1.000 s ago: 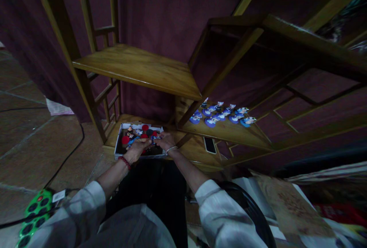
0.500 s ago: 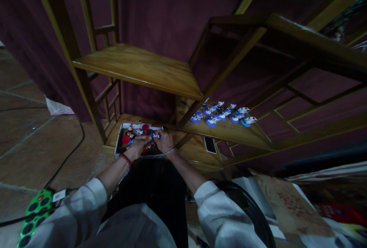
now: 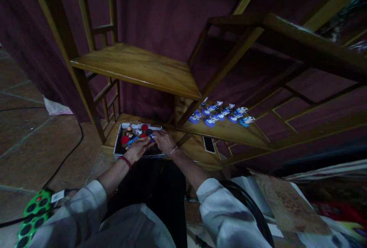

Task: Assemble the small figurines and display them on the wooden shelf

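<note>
Over an open cardboard box (image 3: pixel 117 145) on the low shelf, my left hand (image 3: pixel 138 148) and my right hand (image 3: pixel 163 141) come together around a small blue-and-white figurine (image 3: pixel 153 136). Both sets of fingers are closed on it and cover much of it. Inside the box lie more small figurines (image 3: pixel 129 130) and several red discs (image 3: pixel 124 140). To the right, several purple-based figurines (image 3: pixel 210 120) stand in rows on a slightly higher wooden shelf.
A phone (image 3: pixel 209 144) lies on the low shelf right of the box. Another wooden shelf (image 3: pixel 137 68) juts out above the box. On the floor at left are a green device with black round buttons (image 3: pixel 33 215) and a cable (image 3: pixel 67 160). Cardboard (image 3: pixel 286 202) lies at lower right.
My right hand has turned over the figurine, its back now covering more of it. The figurine is tilted and shifted slightly left. The figurines on the shelf stay as they were.
</note>
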{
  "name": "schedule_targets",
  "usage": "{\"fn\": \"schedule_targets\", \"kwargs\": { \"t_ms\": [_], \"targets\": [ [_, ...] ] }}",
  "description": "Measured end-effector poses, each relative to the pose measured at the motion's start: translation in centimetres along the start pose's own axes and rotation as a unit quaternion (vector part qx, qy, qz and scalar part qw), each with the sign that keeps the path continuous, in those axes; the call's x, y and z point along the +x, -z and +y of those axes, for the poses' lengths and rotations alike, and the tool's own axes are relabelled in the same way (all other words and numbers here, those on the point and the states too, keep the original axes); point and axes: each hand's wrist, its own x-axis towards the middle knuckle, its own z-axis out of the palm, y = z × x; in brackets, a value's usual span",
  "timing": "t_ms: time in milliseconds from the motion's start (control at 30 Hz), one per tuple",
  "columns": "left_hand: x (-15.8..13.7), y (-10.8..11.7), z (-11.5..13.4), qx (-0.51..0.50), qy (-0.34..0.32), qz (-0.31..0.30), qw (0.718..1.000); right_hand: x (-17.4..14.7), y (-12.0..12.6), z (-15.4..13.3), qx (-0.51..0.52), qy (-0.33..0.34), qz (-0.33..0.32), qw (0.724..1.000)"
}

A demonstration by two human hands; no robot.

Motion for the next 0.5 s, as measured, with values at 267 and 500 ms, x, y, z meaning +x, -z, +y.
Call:
{"fn": "schedule_targets", "kwargs": {
  "t_ms": [267, 500],
  "targets": [
    [-0.8, -1.1, 0.8, 0.060, -0.003, 0.010, 0.998, 0.5, -0.5, -0.4, 0.071, -0.166, 0.005, 0.984],
    [-0.9, -0.7, 0.7, 0.081, 0.000, -0.007, 0.997, 0.8, -0.3, -0.5, 0.123, -0.248, -0.001, 0.961]
  ]
}}
